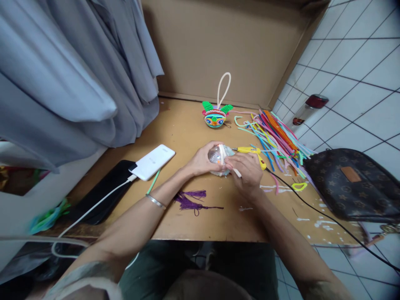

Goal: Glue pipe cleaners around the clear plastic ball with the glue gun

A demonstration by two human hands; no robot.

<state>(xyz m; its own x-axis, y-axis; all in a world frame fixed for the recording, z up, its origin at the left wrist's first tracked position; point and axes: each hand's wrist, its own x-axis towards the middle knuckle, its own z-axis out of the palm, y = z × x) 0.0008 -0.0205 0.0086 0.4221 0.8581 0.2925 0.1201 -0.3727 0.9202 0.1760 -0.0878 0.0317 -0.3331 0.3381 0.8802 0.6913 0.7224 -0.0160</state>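
Observation:
My left hand (201,160) is wrapped round a clear plastic ball (214,155), steadying it just above the table. A white fuzzy strip, which looks like a pipe cleaner (222,152), runs over the middle of the ball. The fingers of my right hand (248,171) pinch that strip against the ball's right side, and its loose end sticks out below them. Just beyond my right hand lies a yellow glue gun (248,150), its nozzle toward the ball and its handle partly hidden by the hand. A purple tassel (190,202) lies in front of my left wrist.
A finished-looking lion-head ornament (215,118) with a white loop stands at the back. Colourful pipe cleaners (278,137) are heaped at right, near a brown patterned bag (353,187). A black cord (300,200) crosses the right side. A white power bank (153,161) lies at left.

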